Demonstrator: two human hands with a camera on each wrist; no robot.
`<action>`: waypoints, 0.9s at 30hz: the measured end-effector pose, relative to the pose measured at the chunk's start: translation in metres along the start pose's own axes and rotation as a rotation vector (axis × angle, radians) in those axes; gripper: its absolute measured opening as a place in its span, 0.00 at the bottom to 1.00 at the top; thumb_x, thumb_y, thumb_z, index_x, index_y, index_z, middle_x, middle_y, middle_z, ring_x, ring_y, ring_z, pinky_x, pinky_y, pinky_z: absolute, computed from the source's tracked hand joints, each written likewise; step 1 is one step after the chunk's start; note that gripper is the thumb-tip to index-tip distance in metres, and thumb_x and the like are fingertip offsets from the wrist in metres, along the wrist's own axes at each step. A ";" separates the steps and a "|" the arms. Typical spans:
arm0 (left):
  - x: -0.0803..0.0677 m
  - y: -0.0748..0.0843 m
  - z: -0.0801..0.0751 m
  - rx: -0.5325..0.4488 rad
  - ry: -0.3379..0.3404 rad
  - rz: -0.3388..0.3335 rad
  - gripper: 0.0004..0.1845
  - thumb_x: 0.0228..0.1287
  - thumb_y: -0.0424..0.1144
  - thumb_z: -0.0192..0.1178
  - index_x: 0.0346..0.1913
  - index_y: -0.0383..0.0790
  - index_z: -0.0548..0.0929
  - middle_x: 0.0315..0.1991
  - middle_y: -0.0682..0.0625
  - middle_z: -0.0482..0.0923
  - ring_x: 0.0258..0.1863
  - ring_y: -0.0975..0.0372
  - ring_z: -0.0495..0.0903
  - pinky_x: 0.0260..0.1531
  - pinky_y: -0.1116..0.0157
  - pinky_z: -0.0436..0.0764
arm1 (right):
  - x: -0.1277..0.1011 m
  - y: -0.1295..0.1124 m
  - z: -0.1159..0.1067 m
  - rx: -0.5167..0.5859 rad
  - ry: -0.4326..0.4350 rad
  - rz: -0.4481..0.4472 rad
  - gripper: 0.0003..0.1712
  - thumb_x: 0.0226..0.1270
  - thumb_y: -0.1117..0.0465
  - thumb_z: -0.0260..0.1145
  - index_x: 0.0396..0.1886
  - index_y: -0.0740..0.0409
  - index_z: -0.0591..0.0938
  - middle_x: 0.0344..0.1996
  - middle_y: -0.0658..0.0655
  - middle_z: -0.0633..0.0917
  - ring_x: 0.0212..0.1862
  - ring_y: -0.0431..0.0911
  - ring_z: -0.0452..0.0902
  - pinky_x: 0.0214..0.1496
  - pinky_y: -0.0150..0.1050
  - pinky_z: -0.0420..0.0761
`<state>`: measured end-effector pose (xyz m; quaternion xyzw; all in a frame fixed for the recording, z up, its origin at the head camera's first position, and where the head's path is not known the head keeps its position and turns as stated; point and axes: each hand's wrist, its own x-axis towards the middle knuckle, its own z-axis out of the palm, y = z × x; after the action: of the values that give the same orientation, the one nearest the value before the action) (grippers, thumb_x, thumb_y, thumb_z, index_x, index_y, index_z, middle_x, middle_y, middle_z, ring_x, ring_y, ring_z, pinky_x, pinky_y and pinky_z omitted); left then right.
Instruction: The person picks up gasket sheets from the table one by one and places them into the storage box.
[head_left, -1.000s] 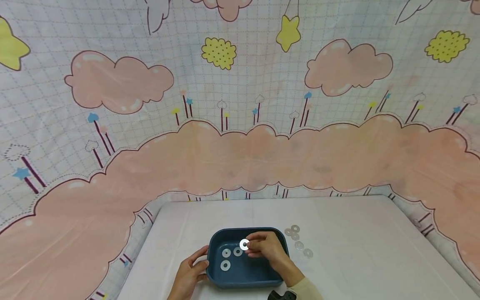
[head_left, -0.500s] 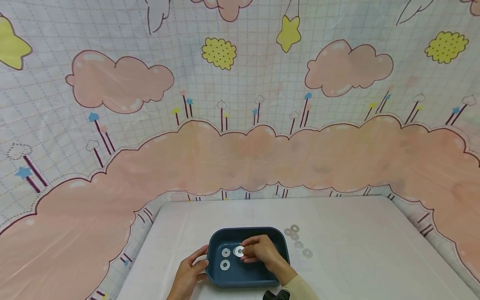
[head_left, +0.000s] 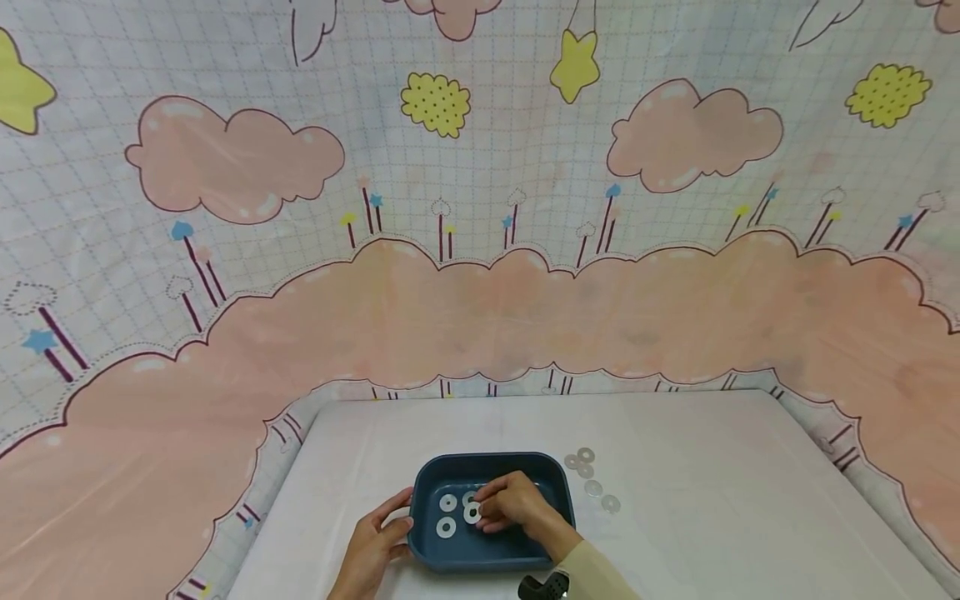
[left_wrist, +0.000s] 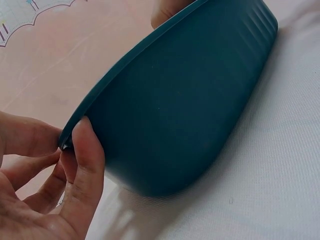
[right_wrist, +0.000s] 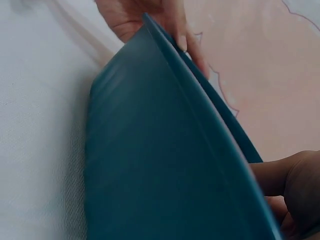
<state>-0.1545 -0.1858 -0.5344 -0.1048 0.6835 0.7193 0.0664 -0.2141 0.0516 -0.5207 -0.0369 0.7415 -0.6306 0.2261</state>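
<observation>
A washer, pale and ring-shaped, was pinched at its edge between the thumb and fingers of the right hand, inside a dark blue tray; whether it touched the tray's floor could not be told. The left hand gripped the tray at its left side, with digits on both sides of the rim, one tip pressed against the outer wall in the left wrist view. In the right wrist view the tray's wall hid the right fingertips.

Around the held piece, inside the tray's left half, lay three more flat washers: two set apart near the left wall, and one just beyond the held washer, partly covered by it and the fingers.

The tray stood on a white-covered worktop, well back from the far edge and nearer the left edge than the right. Just outside the tray's far right corner lay five loose washers, three bunched together and two trailing toward the worktop's near right corner.

A cream sleeve covered the right forearm, with a black device at the wrist. Past the far edge hung a backdrop printed with pink clouds and yellow stars.
</observation>
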 end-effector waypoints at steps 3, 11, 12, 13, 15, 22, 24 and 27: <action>0.000 0.000 -0.001 0.002 0.000 -0.009 0.30 0.68 0.29 0.55 0.72 0.30 0.64 0.65 0.33 0.65 0.43 0.58 0.79 0.35 0.62 0.82 | 0.002 -0.001 0.002 -0.034 0.004 0.009 0.09 0.60 0.73 0.65 0.40 0.69 0.86 0.28 0.59 0.86 0.27 0.49 0.88 0.30 0.39 0.85; 0.000 -0.001 -0.002 -0.006 -0.017 -0.013 0.30 0.68 0.29 0.54 0.72 0.30 0.63 0.64 0.33 0.65 0.43 0.58 0.79 0.36 0.62 0.83 | 0.005 0.001 0.009 -0.112 0.004 0.015 0.09 0.55 0.76 0.65 0.35 0.68 0.87 0.24 0.58 0.85 0.21 0.42 0.83 0.26 0.36 0.84; -0.001 -0.001 -0.002 -0.007 -0.019 -0.012 0.30 0.68 0.30 0.54 0.72 0.30 0.63 0.64 0.33 0.65 0.43 0.58 0.79 0.36 0.62 0.83 | 0.006 0.001 0.010 -0.121 0.006 0.018 0.09 0.55 0.77 0.65 0.35 0.68 0.87 0.24 0.58 0.85 0.21 0.42 0.83 0.26 0.36 0.84; -0.001 -0.001 -0.002 -0.008 -0.020 -0.011 0.30 0.68 0.30 0.54 0.72 0.30 0.63 0.64 0.33 0.66 0.43 0.58 0.79 0.36 0.62 0.83 | 0.006 0.001 0.010 -0.132 0.010 0.020 0.09 0.55 0.77 0.65 0.35 0.67 0.87 0.24 0.58 0.85 0.21 0.41 0.82 0.26 0.36 0.84; -0.001 0.000 -0.002 -0.010 -0.024 -0.008 0.30 0.68 0.30 0.54 0.72 0.30 0.63 0.64 0.33 0.66 0.43 0.58 0.79 0.36 0.62 0.83 | 0.005 0.000 0.011 -0.149 0.014 0.020 0.10 0.55 0.77 0.65 0.36 0.67 0.87 0.25 0.58 0.85 0.22 0.41 0.82 0.27 0.36 0.84; -0.002 0.001 -0.001 -0.001 -0.031 0.000 0.31 0.67 0.31 0.56 0.72 0.30 0.63 0.64 0.35 0.67 0.42 0.59 0.80 0.36 0.62 0.83 | 0.000 -0.003 0.006 -0.169 0.024 -0.006 0.12 0.54 0.75 0.67 0.40 0.68 0.87 0.29 0.58 0.85 0.26 0.44 0.84 0.30 0.38 0.85; -0.002 0.002 -0.001 0.001 -0.030 0.001 0.31 0.67 0.31 0.55 0.72 0.30 0.63 0.64 0.35 0.67 0.42 0.59 0.79 0.36 0.62 0.83 | -0.002 -0.003 0.004 -0.174 0.029 -0.008 0.13 0.54 0.75 0.67 0.41 0.68 0.87 0.30 0.59 0.85 0.27 0.45 0.84 0.30 0.39 0.85; -0.001 0.001 -0.001 -0.001 -0.027 -0.002 0.31 0.67 0.30 0.55 0.72 0.30 0.63 0.64 0.35 0.67 0.42 0.59 0.79 0.35 0.63 0.83 | -0.004 -0.004 0.001 -0.177 0.036 -0.010 0.14 0.54 0.74 0.68 0.42 0.68 0.87 0.33 0.59 0.85 0.28 0.45 0.84 0.32 0.40 0.86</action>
<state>-0.1534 -0.1865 -0.5328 -0.0958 0.6820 0.7210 0.0762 -0.2109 0.0515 -0.5154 -0.0487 0.7980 -0.5644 0.2055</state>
